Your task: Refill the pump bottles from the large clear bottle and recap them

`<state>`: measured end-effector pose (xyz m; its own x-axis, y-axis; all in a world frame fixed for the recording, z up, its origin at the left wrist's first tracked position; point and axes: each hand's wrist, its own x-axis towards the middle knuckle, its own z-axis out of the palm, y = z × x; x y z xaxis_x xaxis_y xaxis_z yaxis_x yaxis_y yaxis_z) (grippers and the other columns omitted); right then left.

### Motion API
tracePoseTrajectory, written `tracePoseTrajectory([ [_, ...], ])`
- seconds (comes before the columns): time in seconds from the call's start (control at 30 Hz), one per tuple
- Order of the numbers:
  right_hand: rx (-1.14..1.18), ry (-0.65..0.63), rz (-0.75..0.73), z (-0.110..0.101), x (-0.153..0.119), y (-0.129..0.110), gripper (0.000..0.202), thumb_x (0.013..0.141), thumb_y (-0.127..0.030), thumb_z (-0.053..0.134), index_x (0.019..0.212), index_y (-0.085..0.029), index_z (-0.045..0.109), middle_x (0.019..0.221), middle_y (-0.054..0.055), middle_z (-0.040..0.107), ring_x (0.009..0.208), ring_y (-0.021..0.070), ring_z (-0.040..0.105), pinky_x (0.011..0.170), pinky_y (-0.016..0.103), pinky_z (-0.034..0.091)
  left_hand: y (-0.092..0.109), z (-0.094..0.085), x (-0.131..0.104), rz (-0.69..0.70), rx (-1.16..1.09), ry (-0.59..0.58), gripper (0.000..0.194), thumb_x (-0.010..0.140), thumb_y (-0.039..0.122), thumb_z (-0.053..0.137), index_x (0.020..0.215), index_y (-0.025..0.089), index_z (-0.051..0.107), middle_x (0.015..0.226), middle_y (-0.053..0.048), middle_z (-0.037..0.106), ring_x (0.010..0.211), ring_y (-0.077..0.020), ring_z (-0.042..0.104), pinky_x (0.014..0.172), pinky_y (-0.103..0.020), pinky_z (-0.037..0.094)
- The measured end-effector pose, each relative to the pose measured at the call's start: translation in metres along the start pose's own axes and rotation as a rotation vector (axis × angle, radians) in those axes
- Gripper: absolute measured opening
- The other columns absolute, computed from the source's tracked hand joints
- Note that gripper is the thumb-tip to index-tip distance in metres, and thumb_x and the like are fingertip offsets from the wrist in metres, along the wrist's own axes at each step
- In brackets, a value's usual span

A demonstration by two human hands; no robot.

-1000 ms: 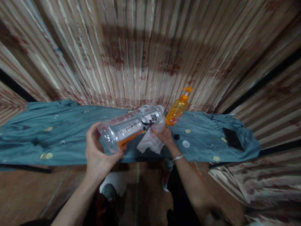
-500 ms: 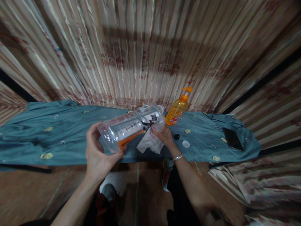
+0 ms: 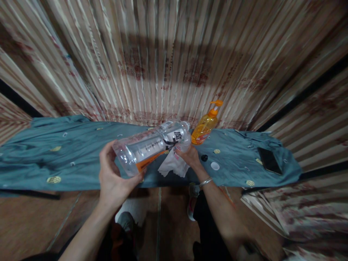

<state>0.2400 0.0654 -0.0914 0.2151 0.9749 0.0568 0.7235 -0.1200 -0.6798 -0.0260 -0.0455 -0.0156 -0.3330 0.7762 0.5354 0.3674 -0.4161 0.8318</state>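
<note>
A large clear plastic bottle (image 3: 152,145) with a white and orange label is tilted on its side above the cloth, its uncapped-looking neck toward the upper right. Around its base, at the left end, curls my left hand (image 3: 115,177). My right hand (image 3: 189,155) grips the shoulder end from below, with most fingers hidden behind the bottle. A crumpled white tissue (image 3: 174,165) hangs beneath, beside my right fingers. Just right of the bottle's neck stands a pump bottle (image 3: 204,127) of orange liquid.
The long table has a blue-green cloth (image 3: 78,145). To the right are a small black cap (image 3: 204,158), a white round disc (image 3: 214,166) and a dark phone (image 3: 269,160). A striped curtain (image 3: 163,58) hangs behind the table.
</note>
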Motion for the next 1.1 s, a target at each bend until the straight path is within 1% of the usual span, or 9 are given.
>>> tracePoseTrajectory([
  [0.23, 0.01, 0.019, -0.005, 0.001, 0.0004, 0.0013, 0.053, 0.084, -0.037, 0.087, 0.133, -0.023, 0.071, 0.117, 0.015, 0.084, 0.122, 0.0391, 0.08, 0.103, 0.052, 0.064, 0.002, 0.001, 0.0002, -0.004, -0.026, 0.013, 0.099, 0.052, 0.045, 0.1, 0.139, 0.028, 0.056, 0.14, -0.014, 0.067, 0.131, -0.0425, 0.068, 0.121, -0.068, 0.052],
  [0.37, -0.011, -0.002, 0.024, -0.0029, -0.002, -0.0042, 0.057, 0.086, -0.036, 0.086, 0.136, -0.015, 0.069, 0.124, 0.02, 0.081, 0.124, 0.0386, 0.079, 0.104, 0.047, 0.063, 0.0033, 0.0024, -0.0002, -0.008, -0.02, 0.014, 0.097, 0.053, 0.045, 0.1, 0.138, 0.03, 0.056, 0.141, -0.013, 0.066, 0.132, -0.0429, 0.067, 0.122, -0.069, 0.052],
  [0.5, -0.019, -0.014, 0.037, -0.0048, -0.0034, -0.0068, 0.056, 0.088, -0.037, 0.086, 0.136, -0.015, 0.068, 0.125, 0.02, 0.082, 0.125, 0.039, 0.078, 0.105, 0.05, 0.063, 0.0038, 0.003, 0.0, -0.012, -0.031, 0.019, 0.097, 0.052, 0.045, 0.099, 0.137, 0.03, 0.055, 0.14, -0.013, 0.066, 0.132, -0.0431, 0.066, 0.123, -0.07, 0.05],
  [0.63, -0.015, -0.01, 0.025, -0.0043, -0.0028, -0.0061, 0.057, 0.087, -0.036, 0.086, 0.136, -0.015, 0.068, 0.125, 0.02, 0.082, 0.125, 0.0399, 0.078, 0.106, 0.052, 0.064, 0.0036, 0.0028, 0.0003, -0.014, -0.029, 0.004, 0.097, 0.052, 0.046, 0.1, 0.136, 0.03, 0.054, 0.141, -0.014, 0.066, 0.133, -0.0427, 0.066, 0.122, -0.068, 0.05],
  [0.8, 0.004, -0.008, 0.023, -0.0039, -0.0024, -0.0051, 0.054, 0.086, -0.037, 0.086, 0.133, -0.017, 0.069, 0.125, 0.018, 0.082, 0.124, 0.0389, 0.079, 0.104, 0.048, 0.065, 0.002, 0.0024, 0.0, -0.005, -0.009, 0.022, 0.098, 0.052, 0.046, 0.098, 0.138, 0.029, 0.055, 0.139, -0.013, 0.067, 0.13, -0.0399, 0.069, 0.12, -0.063, 0.054],
  [0.87, 0.009, -0.002, 0.025, -0.0037, -0.0023, -0.0045, 0.052, 0.086, -0.037, 0.087, 0.131, -0.018, 0.07, 0.123, 0.017, 0.082, 0.123, 0.0386, 0.079, 0.103, 0.046, 0.065, 0.0018, 0.0021, -0.0001, -0.006, -0.01, 0.017, 0.097, 0.053, 0.045, 0.098, 0.138, 0.029, 0.055, 0.14, -0.013, 0.067, 0.131, -0.0399, 0.069, 0.12, -0.063, 0.053],
  [0.97, -0.007, -0.015, 0.028, -0.0035, -0.002, -0.004, 0.049, 0.087, -0.038, 0.085, 0.13, -0.018, 0.071, 0.121, 0.018, 0.083, 0.123, 0.0398, 0.079, 0.102, 0.049, 0.065, 0.0028, 0.0016, 0.0001, -0.01, -0.017, 0.01, 0.098, 0.052, 0.044, 0.099, 0.139, 0.029, 0.055, 0.141, -0.014, 0.067, 0.132, -0.0407, 0.068, 0.121, -0.064, 0.053],
  [1.03, -0.013, -0.018, 0.024, -0.0037, -0.0019, -0.0042, 0.05, 0.088, -0.037, 0.085, 0.131, -0.017, 0.071, 0.122, 0.018, 0.083, 0.123, 0.0401, 0.079, 0.103, 0.05, 0.065, 0.0041, 0.0016, 0.0004, -0.006, -0.012, 0.012, 0.097, 0.051, 0.043, 0.099, 0.138, 0.029, 0.055, 0.14, -0.013, 0.068, 0.131, -0.0405, 0.069, 0.121, -0.064, 0.053],
  [1.1, -0.008, -0.018, 0.017, -0.0041, -0.0019, -0.0045, 0.053, 0.088, -0.037, 0.085, 0.134, -0.015, 0.07, 0.124, 0.019, 0.082, 0.125, 0.0392, 0.079, 0.104, 0.048, 0.064, 0.0053, 0.002, 0.0005, -0.005, -0.011, 0.012, 0.095, 0.052, 0.041, 0.098, 0.137, 0.03, 0.055, 0.139, -0.013, 0.068, 0.131, -0.0404, 0.069, 0.121, -0.065, 0.053],
])
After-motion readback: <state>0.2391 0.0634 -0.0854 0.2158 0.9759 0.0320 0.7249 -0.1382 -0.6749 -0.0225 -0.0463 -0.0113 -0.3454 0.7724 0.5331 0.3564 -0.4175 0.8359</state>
